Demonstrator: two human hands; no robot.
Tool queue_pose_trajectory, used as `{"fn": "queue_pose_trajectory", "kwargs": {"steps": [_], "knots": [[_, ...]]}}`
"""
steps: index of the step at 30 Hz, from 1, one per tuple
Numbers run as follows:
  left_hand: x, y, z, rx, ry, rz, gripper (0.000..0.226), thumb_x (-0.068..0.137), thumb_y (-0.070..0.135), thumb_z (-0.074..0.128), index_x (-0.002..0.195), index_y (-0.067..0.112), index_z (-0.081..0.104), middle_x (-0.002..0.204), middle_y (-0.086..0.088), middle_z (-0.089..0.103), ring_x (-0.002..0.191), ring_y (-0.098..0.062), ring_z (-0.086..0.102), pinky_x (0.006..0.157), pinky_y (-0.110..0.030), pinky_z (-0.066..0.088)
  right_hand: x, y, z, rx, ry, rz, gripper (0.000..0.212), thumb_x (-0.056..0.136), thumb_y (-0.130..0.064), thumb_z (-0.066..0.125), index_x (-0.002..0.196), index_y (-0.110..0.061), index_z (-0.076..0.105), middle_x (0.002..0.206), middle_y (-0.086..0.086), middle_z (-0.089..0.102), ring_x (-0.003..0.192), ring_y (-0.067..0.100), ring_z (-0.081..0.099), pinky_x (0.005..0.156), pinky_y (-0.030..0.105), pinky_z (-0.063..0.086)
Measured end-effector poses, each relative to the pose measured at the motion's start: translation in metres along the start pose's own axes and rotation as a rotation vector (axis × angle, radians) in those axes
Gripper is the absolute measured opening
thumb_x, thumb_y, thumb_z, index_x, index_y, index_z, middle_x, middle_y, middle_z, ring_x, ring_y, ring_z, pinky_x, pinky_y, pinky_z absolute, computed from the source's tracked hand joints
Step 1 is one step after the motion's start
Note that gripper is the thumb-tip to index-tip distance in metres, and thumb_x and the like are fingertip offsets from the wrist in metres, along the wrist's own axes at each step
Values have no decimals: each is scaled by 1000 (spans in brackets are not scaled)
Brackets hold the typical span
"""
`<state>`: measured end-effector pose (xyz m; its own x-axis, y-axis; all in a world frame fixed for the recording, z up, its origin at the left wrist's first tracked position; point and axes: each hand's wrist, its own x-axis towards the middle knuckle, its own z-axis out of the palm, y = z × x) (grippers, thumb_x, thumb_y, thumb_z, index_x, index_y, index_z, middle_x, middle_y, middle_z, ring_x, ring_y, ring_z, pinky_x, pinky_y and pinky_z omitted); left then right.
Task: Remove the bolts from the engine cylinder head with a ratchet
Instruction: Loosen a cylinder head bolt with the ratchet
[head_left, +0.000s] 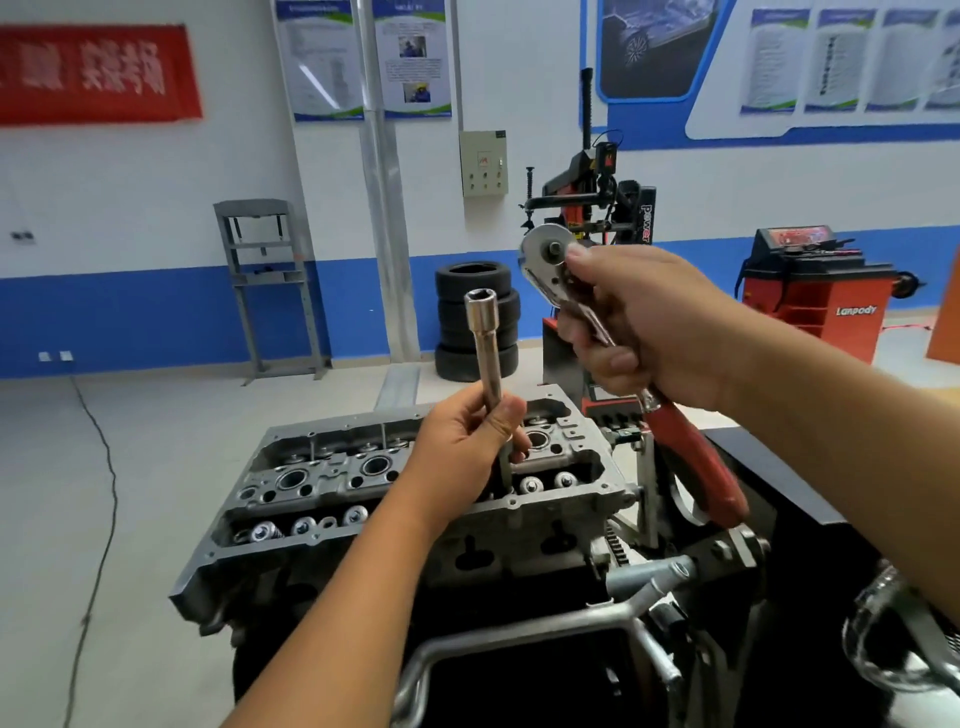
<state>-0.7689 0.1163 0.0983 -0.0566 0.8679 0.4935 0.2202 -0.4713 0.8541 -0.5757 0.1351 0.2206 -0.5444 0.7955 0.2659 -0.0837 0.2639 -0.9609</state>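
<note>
From where I stand, the person has both tools up in the air above the engine cylinder head (415, 499), which sits on its stand just below the hands, top face open and valve springs showing. I can't pick out the bolts themselves from here; they probably sit down in the recesses.

The right hand (649, 332) has its fingers (618, 358) curled round the metal neck of the ratchet (587, 312), with the thumb resting against the square drive on the round head. The red handle (696, 462) hangs free below the fist. The left hand (462, 441) pinches the lower end of a long socket (484, 343), held upright with its hex mouth pointing up.

Both tools are polished steel, so I judge them stiff, fairly heavy for their size, and slick if there is oil about. The socket, gripped low like that, looks top-heavy; a hold nearer its middle would steady it for pushing onto the drive. The ratchet ought to be taken by the red grip once real turning starts, since that is where the leverage is. The head itself is cast metal, rigid and far too heavy to shift.
</note>
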Motion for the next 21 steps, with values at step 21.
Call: {"fn": "queue_pose_trajectory", "kwargs": {"steps": [21], "knots": [[1,5,2,26,-15,-13,33,90,57,59,96,25,68,86,-13,74,88,-36,71,80,-39,60,32,-72,21,-505,-201,344,40,102,-49,51,75,-21,56,57,-1,39,35,9,19,37,13,18]]}}
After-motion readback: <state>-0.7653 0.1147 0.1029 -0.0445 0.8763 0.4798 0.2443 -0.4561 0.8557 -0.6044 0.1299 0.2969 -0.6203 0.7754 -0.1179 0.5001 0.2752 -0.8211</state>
